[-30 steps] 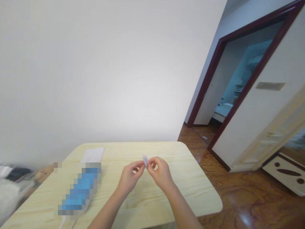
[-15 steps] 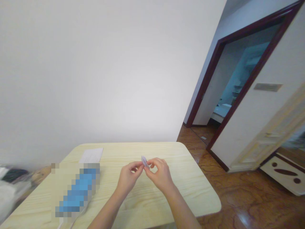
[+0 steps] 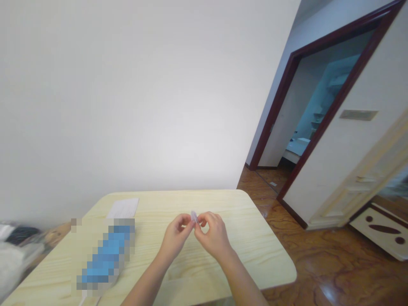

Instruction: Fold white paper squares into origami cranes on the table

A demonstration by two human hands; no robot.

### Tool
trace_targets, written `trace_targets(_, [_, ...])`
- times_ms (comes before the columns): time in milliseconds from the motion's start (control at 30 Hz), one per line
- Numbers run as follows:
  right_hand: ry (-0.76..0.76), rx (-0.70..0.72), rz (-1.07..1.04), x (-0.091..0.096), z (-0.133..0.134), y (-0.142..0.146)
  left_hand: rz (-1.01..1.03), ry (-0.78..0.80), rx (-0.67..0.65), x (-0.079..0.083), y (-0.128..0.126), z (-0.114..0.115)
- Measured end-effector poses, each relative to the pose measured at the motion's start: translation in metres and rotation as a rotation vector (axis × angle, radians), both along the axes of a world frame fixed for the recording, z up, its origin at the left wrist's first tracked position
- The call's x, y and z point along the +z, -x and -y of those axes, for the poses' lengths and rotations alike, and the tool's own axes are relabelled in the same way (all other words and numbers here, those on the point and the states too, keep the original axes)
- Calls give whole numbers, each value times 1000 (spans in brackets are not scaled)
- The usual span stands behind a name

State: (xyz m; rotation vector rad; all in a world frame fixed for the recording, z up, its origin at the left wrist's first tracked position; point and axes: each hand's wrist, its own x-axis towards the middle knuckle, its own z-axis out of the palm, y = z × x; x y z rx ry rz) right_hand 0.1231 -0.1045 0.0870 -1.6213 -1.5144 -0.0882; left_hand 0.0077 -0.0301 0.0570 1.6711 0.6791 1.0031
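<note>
Folded paper (image 3: 194,216) between left hand (image 3: 175,239), right hand (image 3: 214,236)

A small folded slip of paper (image 3: 194,216), pale lilac-white and narrow, stands nearly upright, pinched between the left hand (image 3: 176,239) and the right hand (image 3: 215,236), above the middle of the pale wooden table (image 3: 255,255). Its creases are too small to make out.

Head-worn camera looks forward and down at left hand (image 3: 175,240) and right hand (image 3: 215,238).

Two hands (image 3: 175,240) (image 3: 215,238), one folded paper (image 3: 194,216), one table (image 3: 255,255)
</note>
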Motion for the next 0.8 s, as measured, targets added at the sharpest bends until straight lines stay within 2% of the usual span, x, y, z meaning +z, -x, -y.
trace_targets(67, [1, 0, -15, 0, 1, 0, -14, 5, -18, -2, 0, 1])
trace_targets(133, [-1, 17, -24, 1, 1, -1, -70, -63, -28, -2, 1, 2])
trace_targets(333, [-17, 62, -59, 1, 4, -3, -152, -457, -5, 9, 8, 0])
trace_targets(500, [-27, 105, -110, -3, 6, -3, -218, -694, 3, 18, 13, 0])
trace_targets(633, [-28, 174, -159, -3, 8, -6, -270, -823, 18, 25, 16, 1])
trace_targets(800, [-53, 301, -199, -1, 10, -12, -227, -911, -51, 29, 18, 5])
